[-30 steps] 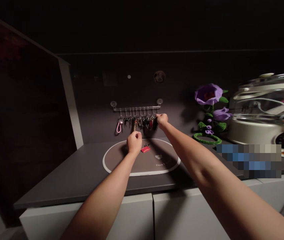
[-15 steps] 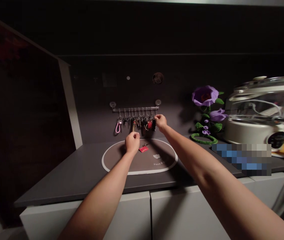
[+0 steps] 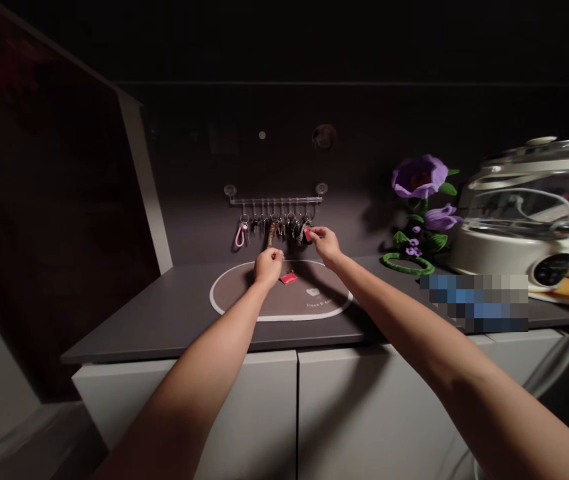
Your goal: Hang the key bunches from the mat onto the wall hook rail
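Through the head cam I am seeing both hands working near the wall (image 3: 187, 180). My R hand (image 3: 327, 245) is reaching to the R end of the row of keys (image 3: 291, 227), and its thumb and fingertips are pinching a red tag (image 3: 307, 233). The keys are hanging in a row from the hooks of a clear rail (image 3: 277, 201), w/ a pink loop (image 3: 239, 236) at the L end. My L hand (image 3: 268, 267) is hovering above the mat (image 3: 234, 293), just below a long tag (image 3: 271, 235). Its fingers are pressing together, but I cannot tell if they are holding sth. A red card (image 3: 288, 277) is lying on the mat, near the L hand. The mat is resting on the dark counter (image 3: 139, 313). To the R, a purple flower (image 3: 420, 177) is standing beside a white machine (image 3: 494, 253).
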Demonstrator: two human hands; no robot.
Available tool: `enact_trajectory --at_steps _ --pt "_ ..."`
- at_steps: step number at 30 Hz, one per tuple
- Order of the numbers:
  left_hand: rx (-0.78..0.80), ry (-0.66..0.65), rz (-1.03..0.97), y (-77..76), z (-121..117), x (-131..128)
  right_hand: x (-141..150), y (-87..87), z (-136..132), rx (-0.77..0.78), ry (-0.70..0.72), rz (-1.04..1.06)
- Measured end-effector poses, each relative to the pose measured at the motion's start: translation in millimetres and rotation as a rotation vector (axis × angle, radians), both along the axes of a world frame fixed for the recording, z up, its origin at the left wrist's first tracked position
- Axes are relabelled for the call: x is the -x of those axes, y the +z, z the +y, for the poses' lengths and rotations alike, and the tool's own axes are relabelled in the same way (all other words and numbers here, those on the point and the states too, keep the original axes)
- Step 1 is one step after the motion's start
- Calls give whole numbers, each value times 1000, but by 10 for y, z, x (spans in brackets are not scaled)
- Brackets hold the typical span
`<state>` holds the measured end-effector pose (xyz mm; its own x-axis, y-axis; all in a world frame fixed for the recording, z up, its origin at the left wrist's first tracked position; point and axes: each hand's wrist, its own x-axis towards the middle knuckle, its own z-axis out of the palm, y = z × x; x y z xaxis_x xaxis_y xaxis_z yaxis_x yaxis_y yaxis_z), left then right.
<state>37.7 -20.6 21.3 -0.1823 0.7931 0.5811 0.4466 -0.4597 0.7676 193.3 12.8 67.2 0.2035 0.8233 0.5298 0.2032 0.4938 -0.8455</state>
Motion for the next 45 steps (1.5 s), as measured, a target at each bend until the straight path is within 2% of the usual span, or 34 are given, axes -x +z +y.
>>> enact_trajectory --at_steps 5,8,11,17,25,30,36,45 --pt "11 -39 33 -36 45 9 12 -359 -116 89 230 -109" --pt "22 -64 48 -70 95 18 -3 -525 -130 178 270 -227" --pt "32 -83 59 -110 140 26 -10 -597 -134 234 266 -350" --pt "60 -96 69 -173 187 38 34 -544 -191 225 170 -542" --pt "99 -69 103 -200 172 39 80 -558 -136 236 139 -607" --pt "111 -56 121 -215 179 36 83 -621 -43 202 162 -579" --pt "121 -58 81 -208 169 24 44 -678 25 138 226 -418" --pt "66 -54 115 -216 190 20 18 -569 -20 -13 199 -368"
